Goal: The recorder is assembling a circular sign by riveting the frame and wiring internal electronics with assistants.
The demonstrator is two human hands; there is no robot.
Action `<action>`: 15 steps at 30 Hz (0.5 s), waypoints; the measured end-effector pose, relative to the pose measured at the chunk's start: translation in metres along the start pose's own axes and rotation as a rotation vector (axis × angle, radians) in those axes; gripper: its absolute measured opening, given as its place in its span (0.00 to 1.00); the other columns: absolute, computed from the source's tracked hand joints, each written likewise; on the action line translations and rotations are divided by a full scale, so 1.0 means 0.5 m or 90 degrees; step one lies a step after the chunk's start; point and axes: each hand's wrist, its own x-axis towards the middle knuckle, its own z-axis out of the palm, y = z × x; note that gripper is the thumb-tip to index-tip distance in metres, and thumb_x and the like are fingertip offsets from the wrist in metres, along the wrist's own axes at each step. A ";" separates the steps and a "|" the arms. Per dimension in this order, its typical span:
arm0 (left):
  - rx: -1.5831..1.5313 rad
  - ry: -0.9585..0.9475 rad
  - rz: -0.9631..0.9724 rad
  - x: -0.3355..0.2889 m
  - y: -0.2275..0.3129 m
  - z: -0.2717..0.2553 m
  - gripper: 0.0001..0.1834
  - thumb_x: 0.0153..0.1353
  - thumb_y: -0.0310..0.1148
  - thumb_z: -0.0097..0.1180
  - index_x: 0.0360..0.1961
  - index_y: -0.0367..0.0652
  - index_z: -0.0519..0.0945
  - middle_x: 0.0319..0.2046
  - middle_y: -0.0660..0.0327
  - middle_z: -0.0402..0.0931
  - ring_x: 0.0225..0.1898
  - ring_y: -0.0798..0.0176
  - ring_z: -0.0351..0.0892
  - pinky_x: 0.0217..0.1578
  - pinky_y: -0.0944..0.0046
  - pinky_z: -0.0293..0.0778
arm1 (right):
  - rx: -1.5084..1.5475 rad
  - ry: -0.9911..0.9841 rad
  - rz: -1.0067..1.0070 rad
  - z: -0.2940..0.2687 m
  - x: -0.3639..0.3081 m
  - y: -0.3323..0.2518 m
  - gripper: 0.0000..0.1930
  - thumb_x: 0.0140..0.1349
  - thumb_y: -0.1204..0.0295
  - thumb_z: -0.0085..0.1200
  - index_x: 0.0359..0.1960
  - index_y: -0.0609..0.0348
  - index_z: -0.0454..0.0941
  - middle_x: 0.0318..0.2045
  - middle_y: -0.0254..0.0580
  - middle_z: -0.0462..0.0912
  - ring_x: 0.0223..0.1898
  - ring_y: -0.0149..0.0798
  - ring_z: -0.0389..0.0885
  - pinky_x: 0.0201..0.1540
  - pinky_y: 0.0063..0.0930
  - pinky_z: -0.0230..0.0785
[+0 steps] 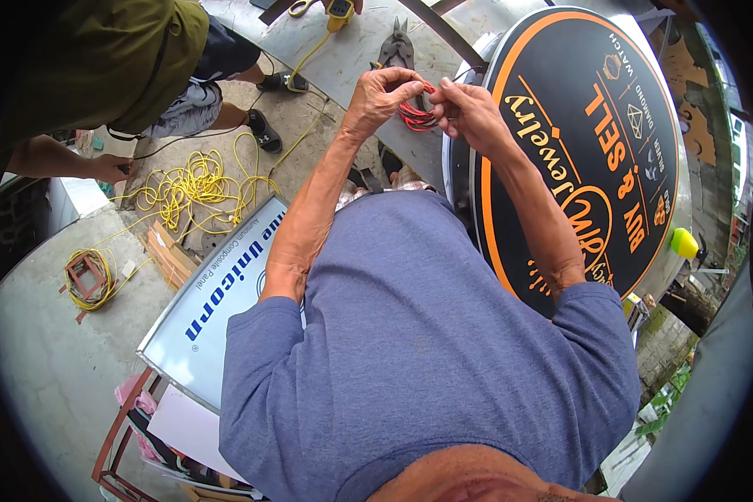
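Note:
Both of my hands are raised over the grey metal tabletop (364, 50), close together at fingertip distance. A looped bundle of thin red and black electrical wire (418, 119) hangs between them. My left hand (378, 102) pinches the wire between thumb and forefinger. Thumb and fingers of my right hand (474, 115) are closed at the wire's upper end; the exact tip is too small to make out. Just beyond the wire lie tin snips (396, 52), their pointed jaws facing away from me.
At right is a large oval black sign (527, 167) with an orange ring. A person in an olive shirt (100, 58) stands at left. Tangled yellow cord (188, 188) covers part of the floor. A white panel (171, 330) leans beside me; a yellow plug-like device (340, 12) sits at the far edge.

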 end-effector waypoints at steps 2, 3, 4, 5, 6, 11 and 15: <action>-0.010 -0.005 -0.028 -0.003 -0.003 -0.004 0.12 0.62 0.32 0.65 0.42 0.36 0.85 0.34 0.64 0.84 0.36 0.74 0.78 0.39 0.74 0.74 | -0.236 0.084 -0.169 0.003 -0.008 0.008 0.13 0.70 0.64 0.54 0.39 0.64 0.79 0.24 0.36 0.80 0.24 0.28 0.80 0.24 0.23 0.71; -0.020 -0.010 -0.038 -0.002 -0.004 -0.005 0.12 0.62 0.33 0.65 0.42 0.36 0.85 0.33 0.64 0.83 0.35 0.75 0.78 0.38 0.74 0.74 | -0.475 0.168 -0.342 0.003 -0.012 0.010 0.13 0.69 0.64 0.54 0.42 0.64 0.79 0.25 0.37 0.81 0.27 0.30 0.82 0.27 0.26 0.74; -0.030 -0.013 -0.041 0.001 -0.006 -0.005 0.12 0.62 0.33 0.65 0.42 0.36 0.85 0.33 0.64 0.83 0.34 0.75 0.77 0.37 0.74 0.73 | -0.554 0.196 -0.444 0.003 -0.015 0.013 0.12 0.65 0.68 0.58 0.45 0.62 0.79 0.30 0.40 0.83 0.33 0.35 0.85 0.33 0.30 0.77; -0.031 -0.018 -0.046 0.002 -0.007 -0.003 0.12 0.62 0.33 0.65 0.42 0.36 0.85 0.33 0.64 0.83 0.34 0.75 0.77 0.37 0.74 0.73 | -0.556 0.188 -0.462 0.002 -0.017 0.014 0.12 0.65 0.68 0.58 0.45 0.62 0.79 0.30 0.40 0.83 0.33 0.35 0.85 0.33 0.30 0.77; -0.034 -0.027 -0.064 0.003 -0.008 -0.001 0.12 0.62 0.33 0.65 0.42 0.36 0.85 0.32 0.65 0.83 0.33 0.75 0.77 0.36 0.73 0.73 | -0.659 0.184 -0.560 0.000 -0.018 0.015 0.11 0.63 0.71 0.60 0.45 0.61 0.79 0.31 0.40 0.83 0.33 0.36 0.84 0.32 0.29 0.78; -0.021 -0.054 -0.097 0.000 -0.005 0.007 0.11 0.61 0.33 0.65 0.40 0.37 0.86 0.30 0.65 0.83 0.33 0.75 0.76 0.36 0.72 0.73 | -0.901 0.164 -0.816 -0.012 -0.011 0.021 0.10 0.57 0.76 0.64 0.39 0.60 0.79 0.33 0.42 0.82 0.31 0.42 0.83 0.32 0.31 0.78; -0.023 -0.042 -0.061 -0.003 -0.004 0.017 0.10 0.61 0.33 0.66 0.39 0.37 0.86 0.30 0.65 0.83 0.31 0.76 0.75 0.33 0.73 0.71 | -0.776 0.230 -0.595 -0.004 -0.013 0.044 0.06 0.63 0.72 0.61 0.34 0.60 0.78 0.25 0.39 0.80 0.24 0.37 0.81 0.26 0.28 0.74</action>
